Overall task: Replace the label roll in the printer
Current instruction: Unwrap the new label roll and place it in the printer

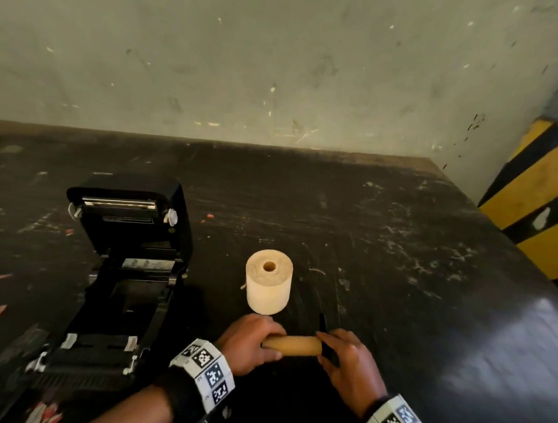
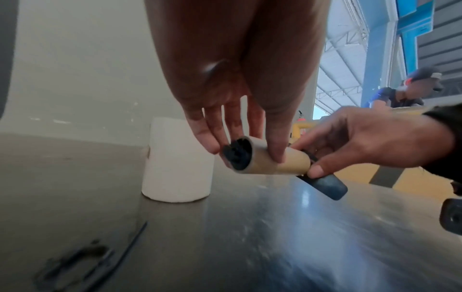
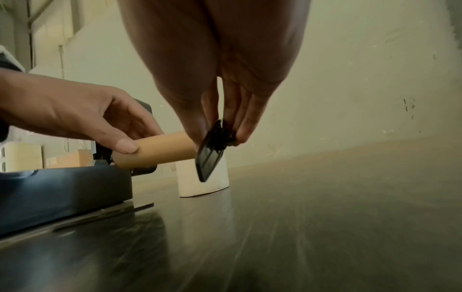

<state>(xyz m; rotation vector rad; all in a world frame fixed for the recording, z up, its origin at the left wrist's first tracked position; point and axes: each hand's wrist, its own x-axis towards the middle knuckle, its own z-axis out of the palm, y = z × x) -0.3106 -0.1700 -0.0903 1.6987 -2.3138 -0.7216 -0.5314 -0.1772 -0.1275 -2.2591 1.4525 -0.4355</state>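
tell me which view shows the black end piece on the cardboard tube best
The right wrist view: the black end piece shows large and edge-on at the cardboard tube's end, pinched by the right hand. The left wrist view shows only its lower part; in the head view it is mostly hidden by fingers.

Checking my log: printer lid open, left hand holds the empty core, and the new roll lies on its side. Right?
Not quite. The new roll stands upright on the table, hole facing up, as the head view shows. The printer lid is open, and the left hand holds the empty core.
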